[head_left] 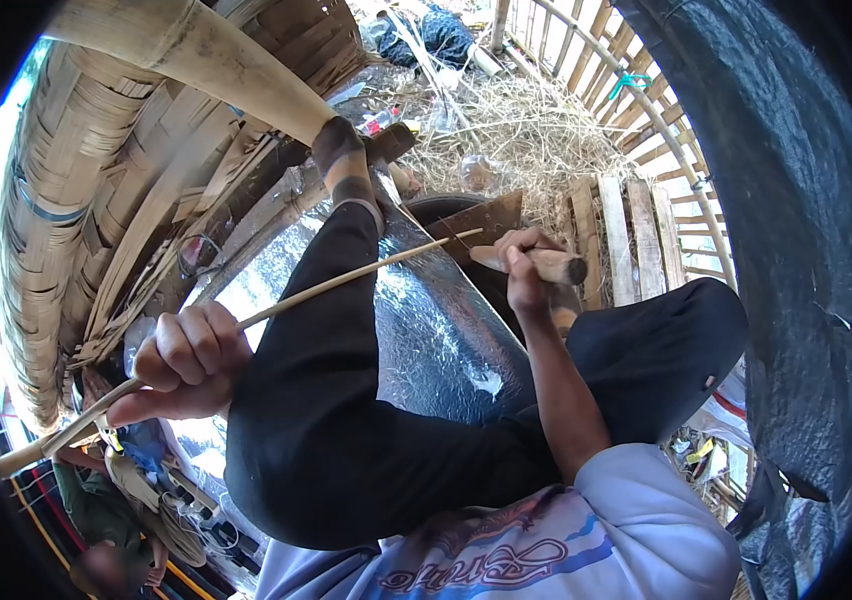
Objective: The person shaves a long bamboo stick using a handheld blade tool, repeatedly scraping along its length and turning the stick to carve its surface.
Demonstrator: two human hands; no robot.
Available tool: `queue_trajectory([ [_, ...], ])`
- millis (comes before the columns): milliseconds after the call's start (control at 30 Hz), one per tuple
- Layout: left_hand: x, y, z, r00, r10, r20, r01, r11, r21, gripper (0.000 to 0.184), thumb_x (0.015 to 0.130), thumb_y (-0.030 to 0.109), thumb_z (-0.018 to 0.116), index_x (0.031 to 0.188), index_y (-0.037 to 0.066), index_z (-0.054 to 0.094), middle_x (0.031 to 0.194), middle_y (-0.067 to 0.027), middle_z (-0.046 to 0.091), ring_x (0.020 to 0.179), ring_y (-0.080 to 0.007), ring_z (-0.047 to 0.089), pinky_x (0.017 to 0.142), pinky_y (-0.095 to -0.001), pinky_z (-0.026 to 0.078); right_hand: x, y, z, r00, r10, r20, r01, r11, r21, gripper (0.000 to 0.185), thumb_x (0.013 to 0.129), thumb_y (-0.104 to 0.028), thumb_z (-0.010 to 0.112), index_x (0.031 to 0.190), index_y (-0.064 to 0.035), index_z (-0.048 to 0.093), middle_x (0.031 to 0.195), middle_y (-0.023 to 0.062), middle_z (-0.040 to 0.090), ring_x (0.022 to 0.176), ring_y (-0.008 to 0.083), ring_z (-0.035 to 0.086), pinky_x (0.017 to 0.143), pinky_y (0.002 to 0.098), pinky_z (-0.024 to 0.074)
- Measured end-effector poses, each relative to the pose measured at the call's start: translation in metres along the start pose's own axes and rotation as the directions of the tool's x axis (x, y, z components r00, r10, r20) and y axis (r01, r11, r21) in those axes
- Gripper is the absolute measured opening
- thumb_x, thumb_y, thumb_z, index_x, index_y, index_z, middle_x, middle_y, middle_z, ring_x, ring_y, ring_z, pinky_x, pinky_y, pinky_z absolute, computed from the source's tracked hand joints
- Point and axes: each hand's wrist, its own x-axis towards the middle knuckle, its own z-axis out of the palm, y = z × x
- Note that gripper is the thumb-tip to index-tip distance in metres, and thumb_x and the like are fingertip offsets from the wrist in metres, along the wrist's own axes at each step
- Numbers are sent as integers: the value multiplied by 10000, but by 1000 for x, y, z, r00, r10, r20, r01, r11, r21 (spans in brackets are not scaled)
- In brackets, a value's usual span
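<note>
My left hand (191, 360) is closed around a long thin bamboo stick (346, 277). The stick slants from the lower left, across my raised leg, up to its pointed tip near the middle of the view. Close to that tip, my right hand (528, 262) grips a wooden-handled tool (558, 267) with a thick, dark, rounded end. The handle tapers toward the stick's tip; I cannot make out a blade. Just behind the tip is a flat brown triangular piece (491, 215), and whether it touches the stick is unclear.
Under my legs lies a shiny dark sheet (436, 340). Woven bamboo panels (76, 220) and a thick bamboo pole (236, 75) stand at left. Straw (536, 130) covers the ground ahead. Black plastic sheeting (806, 250) hangs at right. Another person (96, 510) is at the lower left.
</note>
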Motion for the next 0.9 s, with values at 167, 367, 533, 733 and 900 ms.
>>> queue_trajectory([
  [167,0,1,-2,1000,-12,16,12,1000,-10,619,829,658,468,545,177,201,437,72,202,337,-19,154,323,-184,110,4,25,-20,996,-5,88,42,907,-419,109,728,-60,586,645,-28,522,607,4,528,564,66,484,526,217,381],
  [367,-1,1,0,1000,-16,-7,16,1000,-9,622,827,654,479,541,174,205,432,72,200,340,-20,152,323,-184,109,4,10,-12,997,22,77,-12,992,-129,91,780,-73,497,703,-42,459,602,45,483,551,97,422,552,248,358],
  [533,2,1,-1,999,-29,17,29,999,-28,614,829,649,481,546,175,212,427,71,209,339,-20,154,325,-179,110,23,9,-22,994,85,-64,-78,991,107,99,769,-70,542,683,-40,502,612,31,516,563,88,482,531,246,394],
  [733,-3,4,-3,1000,-19,-9,19,1000,13,602,842,641,469,551,176,223,435,72,208,341,-22,157,326,-183,111,-3,3,0,996,8,91,-5,999,-33,104,753,-57,565,665,-29,516,591,13,517,539,70,474,508,228,376],
  [900,3,1,-4,999,-21,34,21,1000,-19,609,837,645,472,544,173,223,435,70,207,339,-24,153,324,-187,109,15,9,-10,997,70,-21,-72,994,-86,103,731,-58,577,659,-24,512,591,0,508,536,56,465,494,223,367],
])
